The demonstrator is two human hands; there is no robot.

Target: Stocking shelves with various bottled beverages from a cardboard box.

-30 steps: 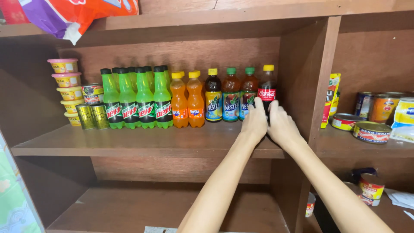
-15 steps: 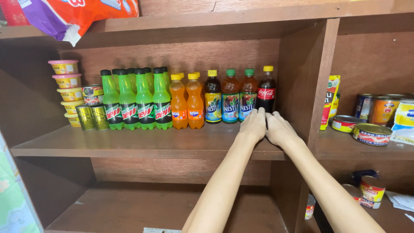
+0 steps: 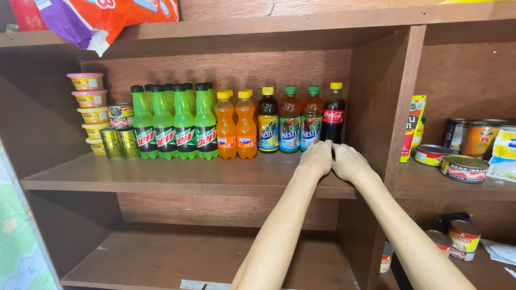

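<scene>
My left hand and my right hand rest side by side on the wooden shelf, knuckles touching, fingers curled under. They sit right in front of the base of a dark cola bottle with a yellow cap, the last in a row. I see nothing inside either hand. Left of the cola stand three brown iced tea bottles, then orange soda bottles and several green soda bottles.
Stacked yellow tubs and small gold cans fill the shelf's left end. A wooden divider stands just right of my hands, with tins beyond it. An orange bag lies on the shelf above. Below is a lower shelf.
Both hands have drawn back slightly from the cola bottle's base and dropped lower, and their fingers have curled in. The bottles have stayed in place.
</scene>
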